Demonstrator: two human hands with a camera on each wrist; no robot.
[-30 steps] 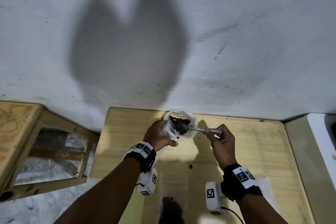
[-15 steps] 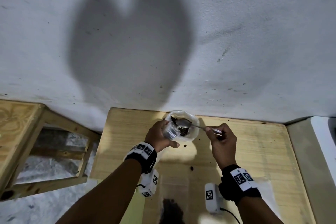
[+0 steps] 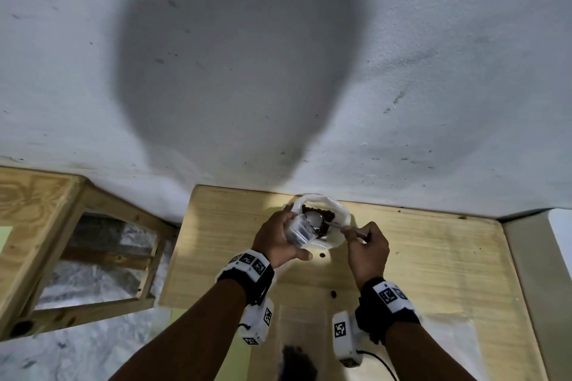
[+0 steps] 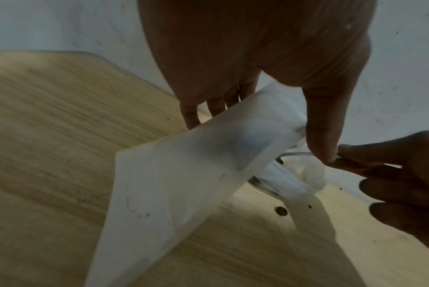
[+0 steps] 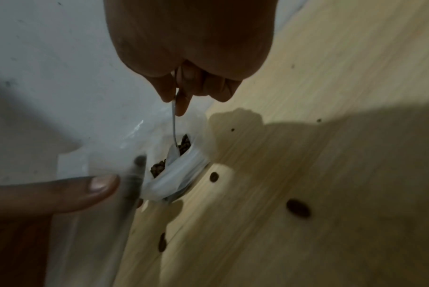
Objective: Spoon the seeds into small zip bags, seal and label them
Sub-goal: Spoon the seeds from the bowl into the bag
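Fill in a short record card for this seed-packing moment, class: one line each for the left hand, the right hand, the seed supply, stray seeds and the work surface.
Left hand: left hand holds the small zip bag, its mouth turned toward the spoon
Right hand: right hand pinches the spoon by its handle, bowl down among the seeds
Seed supply: dark seeds in a large clear bag at the table's far edge
Stray seeds: loose seeds lie on the table
Work surface: light wooden table against a white wall

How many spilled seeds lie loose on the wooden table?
3 seeds: one beside the seed bag, one out in the shadow, one near the left hand. Tiny specks unclear; others may be hidden.
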